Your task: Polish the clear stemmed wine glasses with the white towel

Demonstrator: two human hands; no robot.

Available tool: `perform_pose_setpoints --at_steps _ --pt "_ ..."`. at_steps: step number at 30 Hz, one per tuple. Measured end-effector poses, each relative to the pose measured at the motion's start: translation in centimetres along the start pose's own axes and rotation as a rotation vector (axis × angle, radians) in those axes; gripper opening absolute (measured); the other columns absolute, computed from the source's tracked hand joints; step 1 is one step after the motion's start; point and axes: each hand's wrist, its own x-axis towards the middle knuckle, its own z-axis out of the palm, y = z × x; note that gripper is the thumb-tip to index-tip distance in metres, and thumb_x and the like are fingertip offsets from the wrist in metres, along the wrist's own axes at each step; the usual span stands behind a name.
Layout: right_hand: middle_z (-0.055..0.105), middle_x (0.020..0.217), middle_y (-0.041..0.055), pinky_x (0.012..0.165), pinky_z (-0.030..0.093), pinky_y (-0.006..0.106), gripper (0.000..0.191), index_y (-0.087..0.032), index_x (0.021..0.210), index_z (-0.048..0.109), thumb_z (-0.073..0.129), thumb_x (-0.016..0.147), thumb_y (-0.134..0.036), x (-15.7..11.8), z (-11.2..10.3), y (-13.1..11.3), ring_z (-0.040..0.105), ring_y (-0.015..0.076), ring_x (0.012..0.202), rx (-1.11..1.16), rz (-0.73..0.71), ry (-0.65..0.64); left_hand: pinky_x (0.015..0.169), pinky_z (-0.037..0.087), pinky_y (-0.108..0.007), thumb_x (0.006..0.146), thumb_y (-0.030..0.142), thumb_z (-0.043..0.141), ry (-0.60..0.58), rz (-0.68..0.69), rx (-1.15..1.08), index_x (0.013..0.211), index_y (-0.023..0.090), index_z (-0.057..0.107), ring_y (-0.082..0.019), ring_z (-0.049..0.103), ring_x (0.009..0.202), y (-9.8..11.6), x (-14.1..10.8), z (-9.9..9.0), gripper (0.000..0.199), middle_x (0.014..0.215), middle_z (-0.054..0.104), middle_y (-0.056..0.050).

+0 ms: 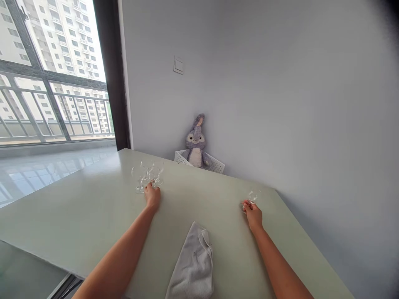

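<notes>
My left hand (152, 195) reaches to the far left of the table, its fingers closed round the stem of a clear wine glass (153, 172). Close beside that glass stand other clear stemmed glasses, one wine glass (140, 189) to its left and another (160, 181) just behind to the right. Over on the right, my right hand (253, 214) is closed on another clear glass (254, 196), low at the table top; its outline is faint and partly hidden by the fingers. Between my forearms lies a folded grey cloth (195, 265), touched by neither hand.
The pale green table (199, 199) has its far edge near the grey wall. Behind that edge a plush rabbit (195, 145) sits in a white perforated basket (216, 165). A light switch (178, 65) is on the wall, and a large window (52, 83) fills the left.
</notes>
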Motion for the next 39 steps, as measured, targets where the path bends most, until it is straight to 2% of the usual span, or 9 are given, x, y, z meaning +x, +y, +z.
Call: perform_pose_setpoints --at_steps 5,9,13,18,23,27,33,36,39 --pt "0.068 0.084 0.0086 0.056 0.047 0.027 0.043 -0.014 0.09 0.063 0.055 0.061 -0.045 -2.2 4.0 -1.6 0.06 0.0161 0.062 0.026 -0.026 -0.181 0.069 0.042 -0.034 0.074 0.017 0.041 0.041 -0.038 -0.055 0.109 0.017 0.04 -0.018 0.05 0.082 1.0 -3.6 0.3 0.035 0.1 0.044 -0.01" --pt "0.068 0.09 0.009 0.069 0.047 0.033 0.036 -0.016 0.086 0.066 0.057 0.062 -0.041 -4.8 7.9 -3.8 0.061 0.0205 0.075 0.025 -0.097 -0.315 0.068 0.043 -0.026 0.069 0.018 0.052 -0.196 0.168 -0.099 0.096 0.022 0.054 -0.01 0.049 0.066 2.1 -8.0 1.3 0.027 0.088 0.052 -0.001" --pt "0.068 0.09 0.0069 0.077 0.045 0.035 0.029 -0.018 0.085 0.068 0.058 0.064 -0.035 -8.6 11.1 -6.5 0.061 0.0205 0.079 0.031 -0.187 -0.469 0.069 0.043 -0.026 0.068 0.03 0.06 -0.51 0.457 -0.015 0.107 0.024 0.055 -0.01 0.049 0.067 2.5 -11.1 2.2 0.039 0.102 0.056 -0.001" --pt "0.066 0.091 0.0043 0.07 0.047 0.029 0.033 -0.018 0.099 0.063 0.052 0.068 -0.021 -13.0 12.7 -8.9 0.059 0.0149 0.072 0.103 -0.255 -0.713 0.065 0.041 -0.024 0.069 0.032 0.06 -0.622 0.365 0.135 0.103 0.023 0.059 -0.012 0.055 0.066 2.4 -11.0 2.1 0.035 0.092 0.064 -0.002" --pt "0.065 0.092 0.0054 0.069 0.047 0.03 0.033 -0.017 0.097 0.063 0.055 0.065 -0.022 -13.8 11.5 -9.3 0.057 0.0145 0.073 0.142 -0.135 -0.703 0.064 0.039 -0.023 0.071 0.025 0.057 -0.614 0.256 0.157 0.088 0.02 0.064 -0.015 0.059 0.074 2.5 -9.2 1.3 0.019 0.083 0.067 -0.003" --pt "0.065 0.088 0.0065 0.062 0.048 0.03 0.026 -0.017 0.089 0.064 0.052 0.068 -0.027 -14.0 8.3 -9.3 0.058 0.0167 0.069 0.12 -0.047 -0.62 0.059 0.039 -0.023 0.071 0.025 0.056 -0.563 0.184 0.165 0.087 0.02 0.064 -0.015 0.059 0.068 2.0 -7.6 -0.4 0.019 0.077 0.066 -0.002" --pt "0.062 0.074 0.0041 0.053 0.045 0.025 0.028 -0.017 0.09 0.062 0.048 0.079 -0.039 -18.3 2.2 -10.9 0.056 0.0149 0.06 0.058 -0.166 -0.617 0.057 0.037 -0.024 0.07 0.026 0.054 -0.391 0.076 0.2 0.092 0.018 0.062 -0.016 0.058 0.067 0.2 -4.0 -4.6 0.025 0.076 0.064 -0.003" --pt "0.059 0.073 0.0028 0.046 0.042 0.024 0.034 -0.019 0.092 0.062 0.041 0.084 -0.044 -22.1 1.0 -11.9 0.053 0.0125 0.052 0.066 -0.213 -0.768 0.057 0.037 -0.024 0.069 0.028 0.054 -0.305 0.048 0.204 0.095 0.019 0.06 -0.016 0.057 0.066 -0.4 -2.4 -6.1 0.028 0.077 0.064 -0.002" --pt "0.06 0.087 0.0057 0.061 0.048 0.028 0.032 -0.021 0.1 0.061 0.042 0.085 -0.042 -25.2 1.2 -12.1 0.057 0.0158 0.066 -0.045 -0.406 -0.832 0.057 0.037 -0.024 0.07 0.028 0.052 -0.241 0.048 0.197 0.097 0.019 0.058 -0.015 0.057 0.067 -0.6 -1.7 -6.7 0.029 0.08 0.063 -0.002"
